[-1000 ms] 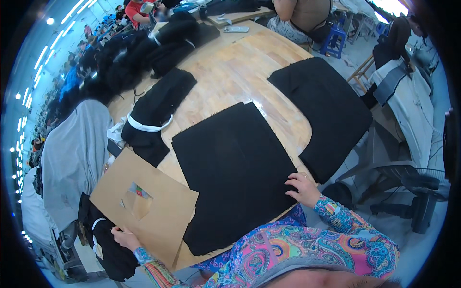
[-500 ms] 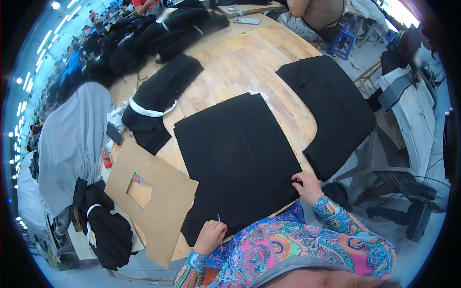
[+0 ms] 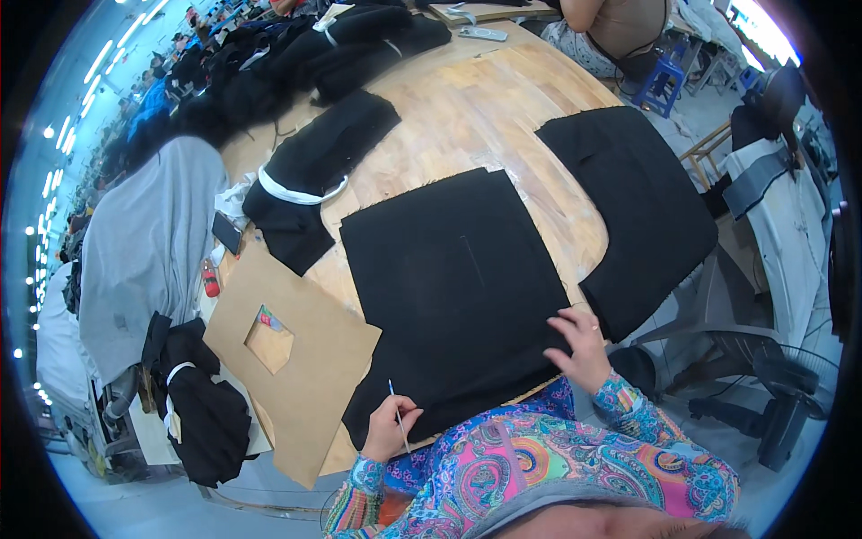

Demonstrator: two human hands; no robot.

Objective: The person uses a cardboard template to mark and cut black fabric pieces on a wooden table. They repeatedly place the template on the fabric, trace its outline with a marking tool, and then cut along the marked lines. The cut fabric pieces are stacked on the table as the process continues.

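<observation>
A black fabric panel (image 3: 449, 287) lies flat before me, with a faint straight line marked near its middle. My left hand (image 3: 388, 429) is closed around a thin, pale pen-like stick (image 3: 398, 415) at the panel's near left corner; its blue tip points away from me. At the near right edge, my right hand (image 3: 582, 347) has its fingers apart over the fabric and holds nothing. To the left lies a brown cardboard pattern (image 3: 310, 337) with a cut-out window, its right edge against the black panel.
Another black panel (image 3: 637, 207) overhangs the wooden table (image 3: 476, 99) at the right. Beyond the cardboard are a tied black bundle (image 3: 314, 148), a phone (image 3: 227, 234) and a small red object (image 3: 210, 278). A fan (image 3: 790, 386) stands at the right; a person (image 3: 620, 27) sits beyond the table.
My right hand has let go of the panel's edge and spread its fingers. The left hand has tilted the stick, its tip swinging leftward. The whole view has shifted slightly.
</observation>
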